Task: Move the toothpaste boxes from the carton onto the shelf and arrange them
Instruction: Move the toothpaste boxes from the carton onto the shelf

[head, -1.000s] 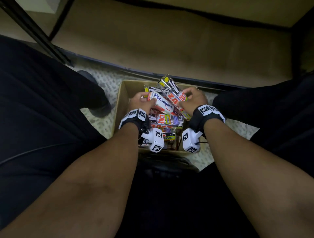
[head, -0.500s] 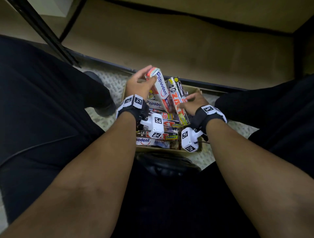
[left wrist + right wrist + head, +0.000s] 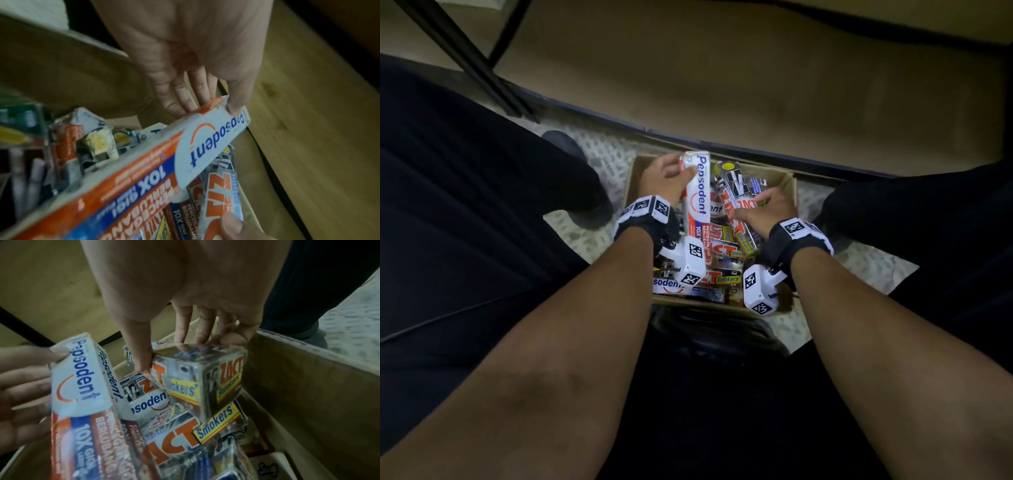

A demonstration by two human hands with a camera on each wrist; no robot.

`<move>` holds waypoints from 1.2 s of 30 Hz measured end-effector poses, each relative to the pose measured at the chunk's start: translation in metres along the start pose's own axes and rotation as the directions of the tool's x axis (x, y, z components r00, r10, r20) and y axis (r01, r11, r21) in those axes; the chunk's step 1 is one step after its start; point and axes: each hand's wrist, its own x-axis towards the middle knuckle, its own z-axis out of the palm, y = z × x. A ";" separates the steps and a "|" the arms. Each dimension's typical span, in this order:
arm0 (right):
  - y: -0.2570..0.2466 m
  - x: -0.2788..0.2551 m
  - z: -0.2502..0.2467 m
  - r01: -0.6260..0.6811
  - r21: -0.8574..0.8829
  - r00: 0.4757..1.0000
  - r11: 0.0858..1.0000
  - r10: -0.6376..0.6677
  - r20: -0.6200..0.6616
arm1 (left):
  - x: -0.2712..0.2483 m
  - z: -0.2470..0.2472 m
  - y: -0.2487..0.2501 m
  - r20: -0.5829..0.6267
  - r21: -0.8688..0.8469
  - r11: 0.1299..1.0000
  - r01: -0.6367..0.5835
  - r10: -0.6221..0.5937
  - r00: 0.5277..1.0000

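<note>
An open brown carton (image 3: 790, 192) on the floor holds several toothpaste boxes in a loose pile. My left hand (image 3: 671, 178) pinches the far end of a white and orange Pepsodent box (image 3: 698, 195) between thumb and fingers (image 3: 180, 104) and holds it raised over the pile. In the left wrist view that Pepsodent box (image 3: 205, 142) slants down toward the camera. My right hand (image 3: 763, 209) grips a silver and orange Zact Smokers box (image 3: 736, 202) at the carton's right side. The right wrist view shows the thumb and fingers curled round the Zact box (image 3: 201, 374), tilted up out of the pile.
A tan shelf board (image 3: 756, 85) with a dark front edge lies just beyond the carton. Dark trouser legs flank the carton, with a shoe (image 3: 575, 174) at the left. A black frame leg (image 3: 465, 58) slants at the upper left. A patterned mat (image 3: 599, 154) covers the floor.
My left hand has lifted the Pepsodent box off the pile and turned it lengthwise away from me. My right hand has kept its grip on the Zact box.
</note>
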 end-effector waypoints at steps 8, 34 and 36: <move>0.002 0.003 0.008 0.019 0.013 0.999 1.000 -0.019 0.035 | -0.002 0.000 -0.033 0.137 0.112 0.979 0.168 -0.183 0.974; -0.026 -0.061 -0.048 0.213 -0.017 0.971 0.977 -0.214 -0.103 | -0.070 -0.005 0.014 0.165 0.299 0.947 -0.121 0.073 0.984; -0.034 -0.070 -0.063 0.245 -0.015 0.963 0.969 -0.245 -0.115 | -0.077 -0.006 0.029 0.166 0.255 0.956 -0.147 0.107 0.980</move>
